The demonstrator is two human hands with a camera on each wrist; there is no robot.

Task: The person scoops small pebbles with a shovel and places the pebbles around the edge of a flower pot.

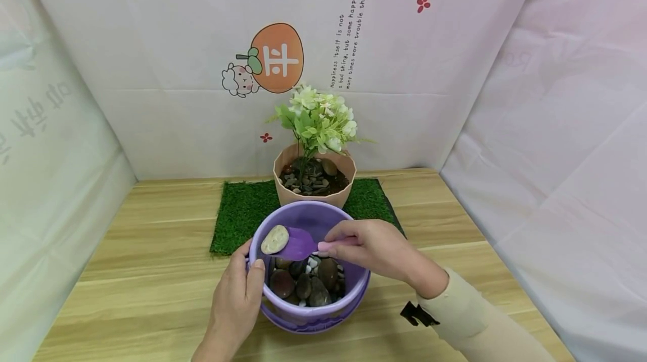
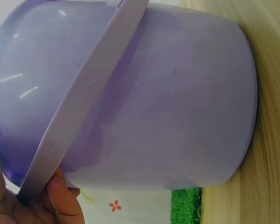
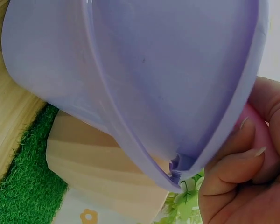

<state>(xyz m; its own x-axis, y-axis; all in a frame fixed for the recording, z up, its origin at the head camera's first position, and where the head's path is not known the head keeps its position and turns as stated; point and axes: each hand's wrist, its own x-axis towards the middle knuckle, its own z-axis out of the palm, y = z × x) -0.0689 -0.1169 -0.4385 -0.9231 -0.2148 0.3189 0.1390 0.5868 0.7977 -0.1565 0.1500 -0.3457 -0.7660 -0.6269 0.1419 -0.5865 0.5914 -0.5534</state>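
Note:
A purple bucket (image 1: 309,207) with dark and white stones (image 1: 319,292) inside stands on the table. My left hand (image 1: 236,289) grips its left rim, the thumb over the edge; in the left wrist view the fingers curl near the end of the bucket's handle (image 2: 81,102). My right hand (image 1: 374,247) holds the pink handle of a toy shovel (image 1: 298,244) over the bucket's opening. On the shovel's purple blade lies a pale flat stone (image 1: 275,239). In the right wrist view, curled fingers wrap the pink grip (image 3: 266,154) beside the bucket rim.
Behind the bucket, a peach flowerpot (image 1: 314,196) holds soil, pebbles and a plant with pale flowers (image 1: 323,118). It stands on a green turf mat (image 1: 242,216). White printed cloth (image 1: 172,59) encloses the wooden table (image 1: 141,272) at the back and sides.

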